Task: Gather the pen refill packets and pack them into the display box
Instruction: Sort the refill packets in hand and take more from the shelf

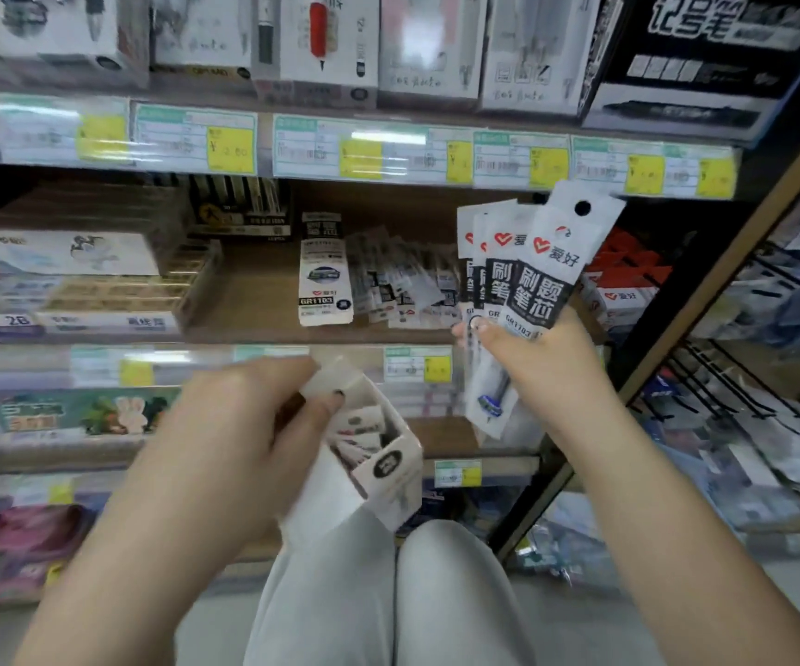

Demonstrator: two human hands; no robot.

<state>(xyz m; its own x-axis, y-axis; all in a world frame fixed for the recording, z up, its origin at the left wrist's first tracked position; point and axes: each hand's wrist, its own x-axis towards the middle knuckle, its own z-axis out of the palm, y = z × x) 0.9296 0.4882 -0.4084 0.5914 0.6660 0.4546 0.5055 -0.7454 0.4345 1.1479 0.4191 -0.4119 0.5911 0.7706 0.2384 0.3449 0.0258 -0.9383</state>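
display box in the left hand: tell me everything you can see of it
The display box is small, white and looks like thin card, with a round black mark on its front wall. Its top is open, a flap raised by the fingertips. It is tilted. The left hand grips it from the left, hiding part of it. Inside sit refill packets. It is held above the knees.

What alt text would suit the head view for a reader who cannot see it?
The right hand holds a fan of refill packets upright, while the left hand grips an open display box before stationery shelves.
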